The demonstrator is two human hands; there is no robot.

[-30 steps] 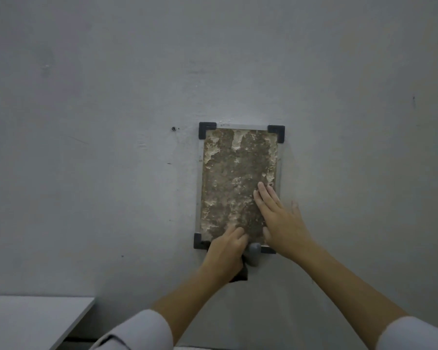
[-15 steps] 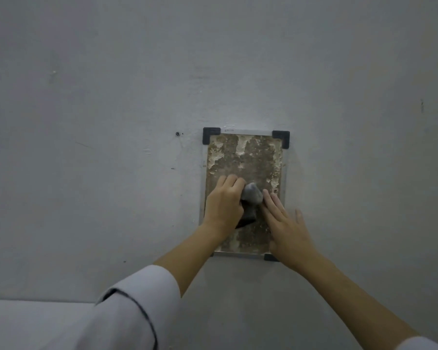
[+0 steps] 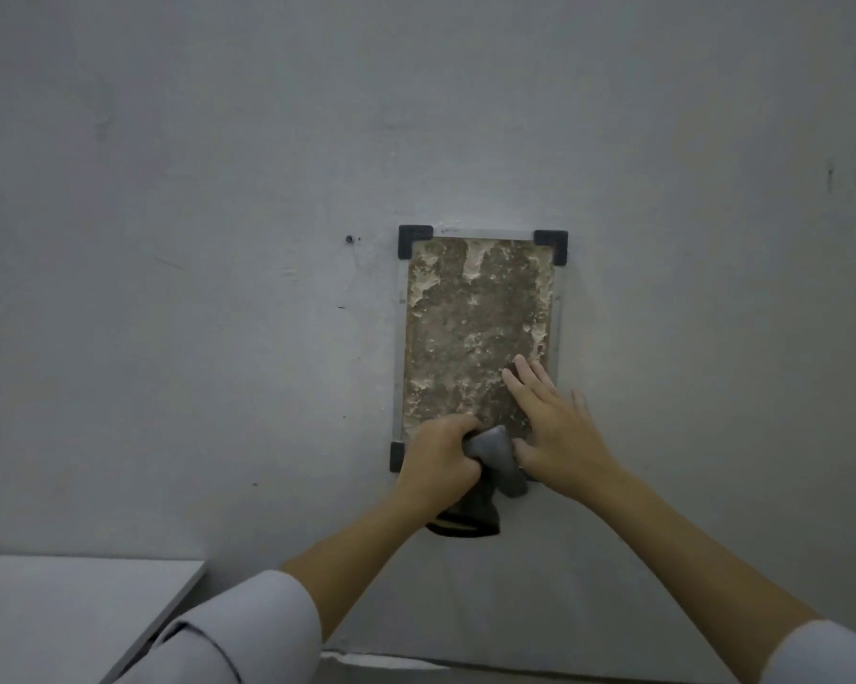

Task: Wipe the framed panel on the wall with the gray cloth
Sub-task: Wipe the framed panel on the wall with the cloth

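Note:
A framed panel [image 3: 470, 333] hangs upright on the wall, brown and blotchy with pale patches, with black corner pieces. My left hand [image 3: 438, 464] is closed around a gray cloth [image 3: 497, 461] at the panel's bottom edge; the cloth hangs down below the frame. My right hand [image 3: 554, 431] lies flat with fingers spread on the panel's lower right part, touching the frame side. The panel's bottom right corner is hidden behind my hands.
The gray wall [image 3: 218, 190] fills the view, with a small hole [image 3: 349, 237] left of the panel. A white tabletop [image 3: 61, 614] sits at the lower left, its corner close to my left sleeve.
My left hand with the cloth went up to the panel's middle, then came back down to the bottom edge. My right hand stayed pressed on the lower right.

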